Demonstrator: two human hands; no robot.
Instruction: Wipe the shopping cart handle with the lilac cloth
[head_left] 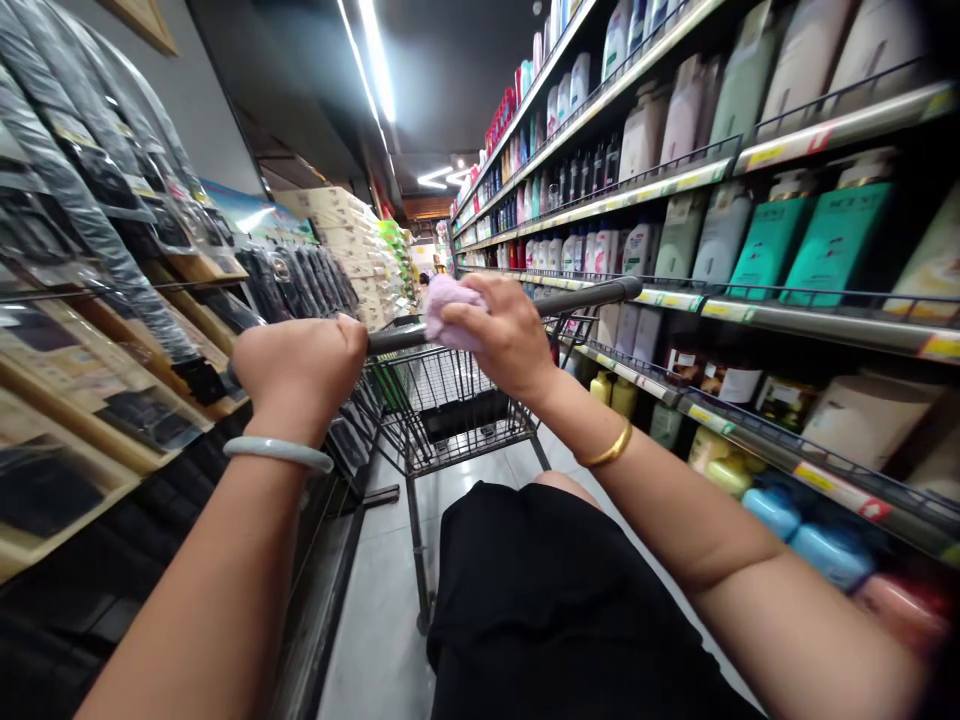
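My left hand [301, 365] is wrapped round the left part of the dark handlebar [581, 298] of a shopping cart [472, 430]. A crumpled lilac cloth [451, 312] is bunched in my right hand [511, 335], pressed against the bar near its middle. The fingers of that hand curl over the cloth, and part of the bar is covered by it. A pale bangle [277, 452] circles my left wrist and a gold one [611, 443] my right. Through the wire grid, a dark flap shows at the near side of the cart.
Shelves on the right hold pump bottles [836, 235], shampoo bottles and jars behind low wire rails [802, 295]. On the left stands a rack of packaged goods [142, 400]. Stacked cartons [345, 240] rise farther ahead. Grey tiled floor [375, 620] runs between them.
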